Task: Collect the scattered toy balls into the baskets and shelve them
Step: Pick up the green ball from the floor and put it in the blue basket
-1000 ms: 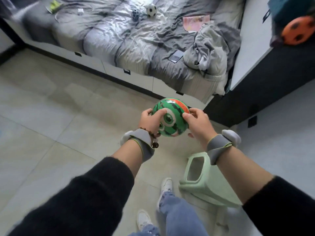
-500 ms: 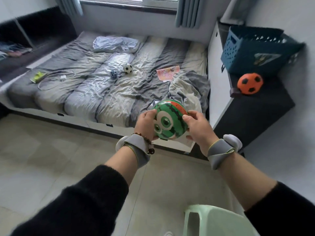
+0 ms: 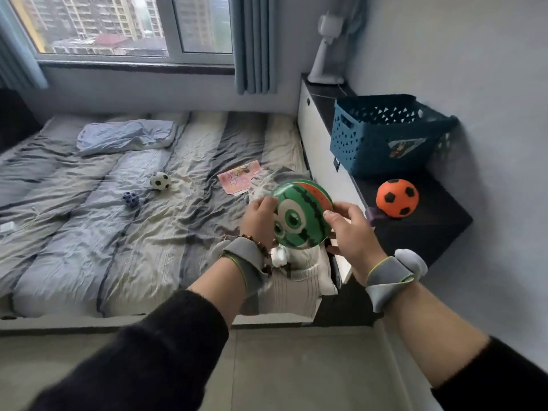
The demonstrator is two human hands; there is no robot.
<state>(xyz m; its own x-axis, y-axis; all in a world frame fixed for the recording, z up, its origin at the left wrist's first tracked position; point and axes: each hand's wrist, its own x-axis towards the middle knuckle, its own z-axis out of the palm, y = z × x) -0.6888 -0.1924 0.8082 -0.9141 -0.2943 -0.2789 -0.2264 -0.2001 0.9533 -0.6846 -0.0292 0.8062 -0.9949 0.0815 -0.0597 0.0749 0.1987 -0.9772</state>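
A green watermelon ball [image 3: 299,218] with cartoon eyes is held in the air between both hands, above the bed's near right corner. My left hand [image 3: 259,216] grips its left side and my right hand [image 3: 350,229] its right side. A blue basket [image 3: 382,134] stands on the dark side cabinet [image 3: 427,232] to the right, with an orange football [image 3: 397,198] just in front of it. On the bed [image 3: 118,232] lie a small white football [image 3: 160,181] and a small blue holed ball [image 3: 130,199].
A pink booklet [image 3: 237,179] and a folded blue pillow [image 3: 124,136] lie on the bed. A white fan [image 3: 326,51] stands at the cabinet's far end by the curtain. A rumpled garment [image 3: 296,271] hangs over the bed corner. Tiled floor [image 3: 281,372] lies below.
The view has tilted up from the floor and green stool to the bed, window and cabinet. Both hands keep hold of the watermelon ball and have carried it toward the cabinet.
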